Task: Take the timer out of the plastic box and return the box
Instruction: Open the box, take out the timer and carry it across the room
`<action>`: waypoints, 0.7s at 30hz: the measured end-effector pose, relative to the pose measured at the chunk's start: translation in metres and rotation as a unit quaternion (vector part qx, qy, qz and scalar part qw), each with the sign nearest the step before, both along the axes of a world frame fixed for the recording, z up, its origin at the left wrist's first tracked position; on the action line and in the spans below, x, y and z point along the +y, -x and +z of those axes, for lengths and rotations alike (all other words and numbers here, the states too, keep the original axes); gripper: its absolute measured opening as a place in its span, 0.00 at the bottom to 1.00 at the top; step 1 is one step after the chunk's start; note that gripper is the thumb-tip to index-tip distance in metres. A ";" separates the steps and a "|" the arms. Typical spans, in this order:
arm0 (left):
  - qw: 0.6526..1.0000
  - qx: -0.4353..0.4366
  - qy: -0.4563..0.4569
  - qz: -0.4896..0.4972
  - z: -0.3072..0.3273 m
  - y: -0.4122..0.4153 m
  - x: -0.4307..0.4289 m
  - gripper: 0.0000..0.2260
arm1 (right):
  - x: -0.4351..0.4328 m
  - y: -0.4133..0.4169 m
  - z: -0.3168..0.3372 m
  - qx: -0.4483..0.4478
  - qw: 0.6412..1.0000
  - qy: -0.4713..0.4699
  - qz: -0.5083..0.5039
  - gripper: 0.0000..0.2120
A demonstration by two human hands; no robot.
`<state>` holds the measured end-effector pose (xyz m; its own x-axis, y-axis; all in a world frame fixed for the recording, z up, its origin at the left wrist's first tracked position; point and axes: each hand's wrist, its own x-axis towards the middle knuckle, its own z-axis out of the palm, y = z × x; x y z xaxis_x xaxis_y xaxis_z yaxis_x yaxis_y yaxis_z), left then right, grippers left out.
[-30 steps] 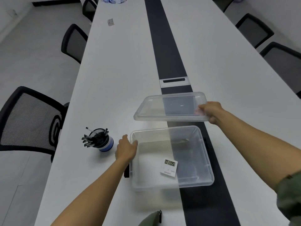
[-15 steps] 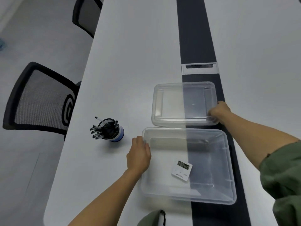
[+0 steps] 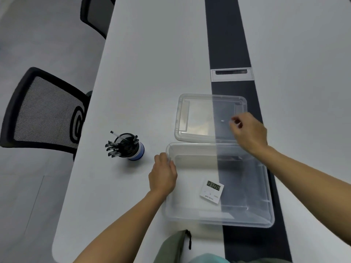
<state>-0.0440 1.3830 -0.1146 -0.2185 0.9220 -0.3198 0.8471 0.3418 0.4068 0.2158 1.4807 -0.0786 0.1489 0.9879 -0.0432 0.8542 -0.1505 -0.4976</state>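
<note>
A clear plastic box [image 3: 266, 209] stands open on the white table near me. Inside it lies a small white timer [image 3: 211, 191] with a dark digital display, face up on the box floor. The box's clear lid [image 3: 197, 118] lies flat on the table just beyond the box. My left hand [image 3: 163, 175] rests on the box's left rim, fingers curled over its far left corner. My right hand [image 3: 248, 132] hovers over the lid's right end with its fingers loosely apart and nothing in them.
A dark pen cup [image 3: 131, 147] full of black pens stands left of the box. A black strip [image 3: 228, 44] with a grey cable port [image 3: 231, 74] runs down the table. Mesh office chairs [image 3: 43, 111] line the table's left edge. Green fabric [image 3: 176, 245] shows at the bottom.
My right hand has set the lid flat on the table beyond the box and let go of it, lifting off its right end. My left hand stays at the box's left rim.
</note>
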 end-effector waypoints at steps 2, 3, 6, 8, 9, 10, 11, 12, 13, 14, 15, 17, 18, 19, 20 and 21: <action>1.000 0.004 0.001 0.001 0.000 0.000 0.000 0.10 | -0.034 0.018 0.014 0.001 0.997 -0.021 0.076 0.09; 1.000 0.007 -0.001 -0.002 0.000 0.000 0.000 0.10 | -0.049 0.024 0.014 0.003 0.994 0.002 0.106 0.09; 1.000 0.008 -0.003 -0.005 0.001 0.000 -0.001 0.10 | -0.084 0.036 -0.007 -0.052 0.966 0.185 0.174 0.17; 1.000 0.007 -0.003 -0.006 0.001 0.000 -0.001 0.10 | -0.101 0.039 -0.027 -0.134 0.928 0.283 0.201 0.25; 1.000 0.010 -0.003 -0.009 0.001 0.000 -0.002 0.11 | -0.109 0.040 -0.035 -0.164 0.913 0.312 0.207 0.29; 1.000 0.013 -0.004 -0.011 0.000 0.000 -0.003 0.11 | -0.117 0.041 -0.041 -0.183 0.902 0.330 0.208 0.33; 1.000 0.016 -0.004 -0.013 0.000 0.000 -0.003 0.11 | -0.122 0.042 -0.046 -0.194 0.897 0.338 0.208 0.36; 1.000 0.019 -0.005 -0.015 0.000 0.000 -0.003 0.11 | -0.126 0.043 -0.050 -0.203 0.895 0.338 0.207 0.38; 1.000 0.022 -0.006 -0.015 -0.001 0.000 -0.003 0.11 | -0.129 0.045 -0.052 -0.211 0.895 0.333 0.206 0.39; 1.000 0.025 -0.006 -0.015 -0.001 0.000 -0.003 0.11 | -0.130 0.047 -0.054 -0.219 0.896 0.327 0.205 0.40; 0.999 0.028 -0.006 -0.014 -0.001 0.000 -0.003 0.12 | -0.131 0.050 -0.055 -0.223 0.897 0.321 0.203 0.40; 0.999 0.033 -0.008 -0.017 -0.001 0.000 -0.003 0.12 | -0.132 0.055 -0.059 -0.224 0.901 0.315 0.199 0.37; 0.999 0.035 -0.009 -0.017 -0.001 0.000 -0.003 0.12 | -0.133 0.057 -0.060 -0.222 0.902 0.313 0.198 0.36; 0.999 0.037 -0.009 -0.018 -0.001 -0.001 -0.003 0.13 | -0.134 0.057 -0.061 -0.218 0.904 0.311 0.194 0.35; 0.999 0.039 -0.009 -0.018 -0.001 -0.001 -0.003 0.13 | -0.136 0.058 -0.061 -0.212 0.908 0.307 0.189 0.35; 0.999 0.039 -0.008 -0.018 -0.001 -0.001 -0.003 0.13 | -0.136 0.057 -0.061 -0.205 0.914 0.300 0.183 0.35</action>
